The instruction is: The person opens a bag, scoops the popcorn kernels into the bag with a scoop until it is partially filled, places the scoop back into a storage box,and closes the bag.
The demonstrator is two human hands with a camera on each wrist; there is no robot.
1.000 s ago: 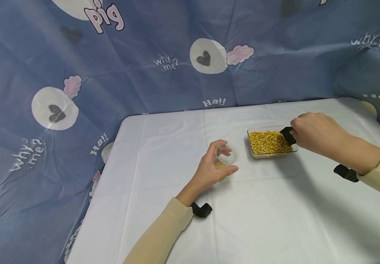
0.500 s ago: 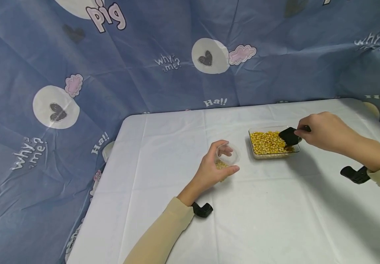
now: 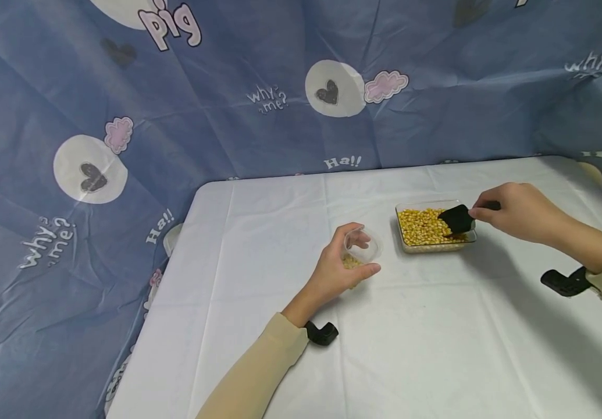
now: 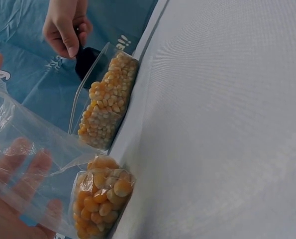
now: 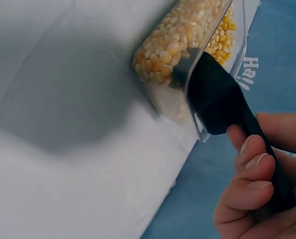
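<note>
My left hand (image 3: 332, 265) curls round a clear plastic bag (image 4: 100, 199), spreading its mouth between thumb and fingers. Corn kernels fill the bag's bottom, which stands on the table in the left wrist view. To the right, a clear rectangular container (image 3: 421, 248) holds yellow corn kernels (image 3: 421, 226). My right hand (image 3: 517, 212) grips the handle of a black scoop (image 3: 456, 220) from the container's right side. The scoop's blade slants down over the rim, its front edge in among the kernels. Through the container wall, the right wrist view shows the blade's dark tip.
A white cloth (image 3: 400, 349) covers the table under the bag and container. Blue printed fabric (image 3: 259, 70) hangs behind and to the left. Black wrist mounts sit on the left wrist (image 3: 321, 333) and the right wrist (image 3: 565, 282).
My right hand has moved a little to the right, with the scoop now tilted so its blade shows more. The left hand and the bag stay nearly where they were.
</note>
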